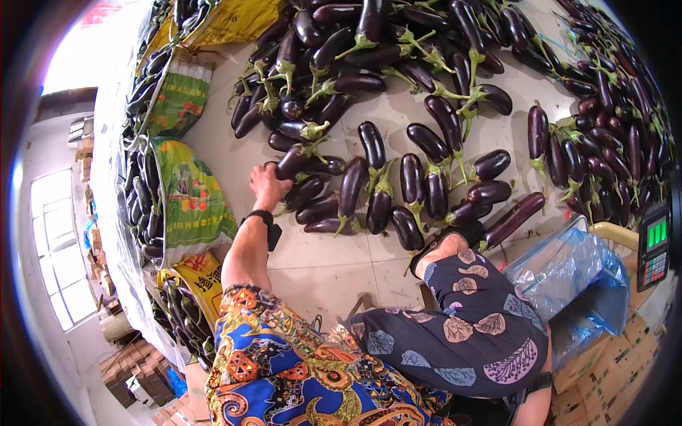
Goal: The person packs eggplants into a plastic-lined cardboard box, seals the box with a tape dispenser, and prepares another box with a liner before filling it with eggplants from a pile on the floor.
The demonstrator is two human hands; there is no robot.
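Observation:
My left hand [270, 185] reaches out over the tiled floor, its fingers closed around the blunt end of a dark purple eggplant [292, 162] whose green stem points away to the right. More eggplants lie just beneath and beside it, among them one [304, 192] close to my fingertips. Several others, such as a long one [352, 187], lie spread on the floor before me. My right hand is out of view; only that forearm shows at the bottom right, beside my patterned trousers.
A large eggplant heap [367, 56] lies ahead, another [613, 138] at the right. Printed sacks [189, 197] of eggplants line the left. At the right are a blue-lined container [578, 271], a digital scale display [655, 239] and cardboard boxes [602, 388]. My foot rests beside the spread eggplants.

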